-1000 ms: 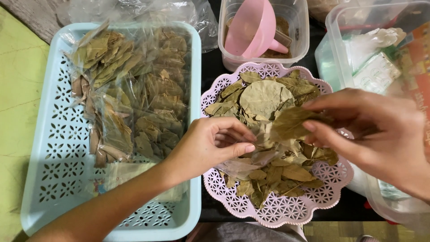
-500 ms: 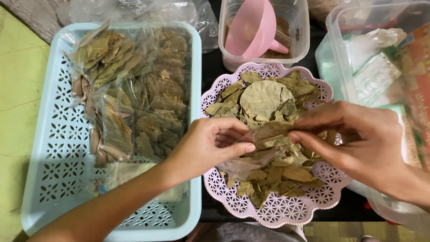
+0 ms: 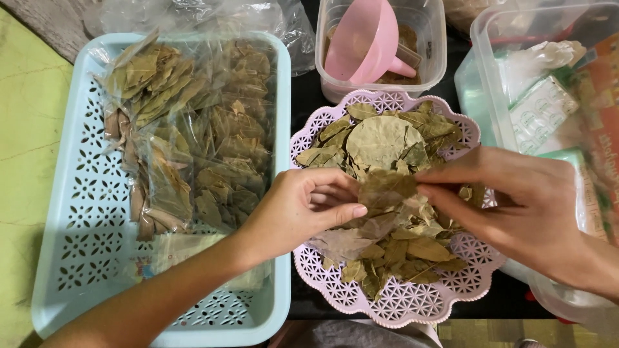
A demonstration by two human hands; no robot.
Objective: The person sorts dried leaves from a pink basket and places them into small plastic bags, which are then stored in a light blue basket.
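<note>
Head view. Both hands meet over a pink lattice basket [image 3: 412, 309] that stands on the dark table, near its front edge. The left hand [image 3: 303, 206] is curled nearly closed, thumb pressed against the fingers, pinching the near end of a dried brown leaf [image 3: 385, 188]. The right hand [image 3: 516, 206] is also almost closed, its thumb and fingertips [image 3: 431, 192] gripping the far end of the same leaf, which sits just above the pile. The pile of loose dried leaves [image 3: 387, 142] fills most of the pink basket, so a good share of the leaves remains unsorted.

To the left, a pale blue perforated tray [image 3: 71, 193] holds clear plastic packets of leaves [image 3: 193, 142], heaped toward the tray's far and right side; its near and left part is bare lattice. These filled packets are the finished portion, as far as can be judged.

At the table's far edge stands a clear tub [image 3: 425, 38] with a pink funnel [image 3: 364, 38] resting inside it, over brown powder. At the right edge, a clear lidded box [image 3: 490, 38] holds wrapped packages; their contents cannot be told.
</note>
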